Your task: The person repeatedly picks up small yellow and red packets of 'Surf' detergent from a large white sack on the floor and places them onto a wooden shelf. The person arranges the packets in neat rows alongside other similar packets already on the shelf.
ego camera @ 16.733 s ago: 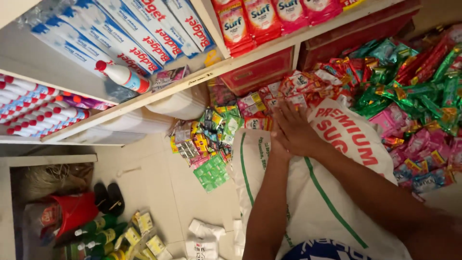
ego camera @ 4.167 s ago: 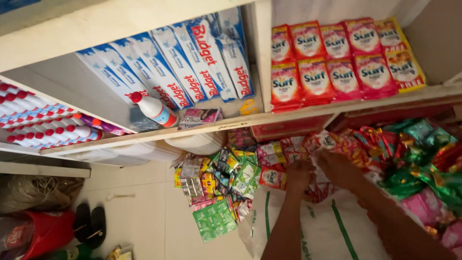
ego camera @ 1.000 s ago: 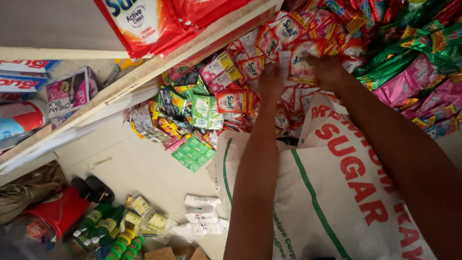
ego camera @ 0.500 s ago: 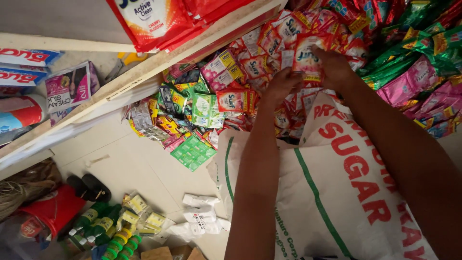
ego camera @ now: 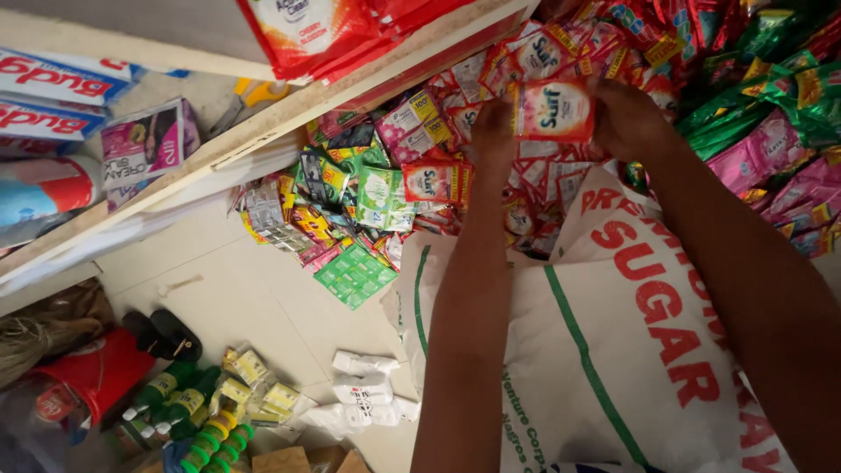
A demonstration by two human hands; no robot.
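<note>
Hands raised over white sack (ego camera: pixel 613 368), left grip (ego camera: pixel 492 131) and right grip (ego camera: pixel 626 118) both grasping red sachet (ego camera: pixel 554 109), hanging sachet strips behind.

- Single head view, tilted steeply down along both forearms.
- Close on hanging sachets (ego camera: pixel 420 175) and white sack (ego camera: pixel 613 350).
- Floor (ego camera: pixel 254 307) farther below, left.

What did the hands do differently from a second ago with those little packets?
Both hands came together and lifted one pink-and-red sachet up off the hanging strips. A second ago they were only reaching among the packets. Now the left hand pinches its left edge and the right hand its right edge. The white sack and the wooden shelf stayed where they were.
</note>
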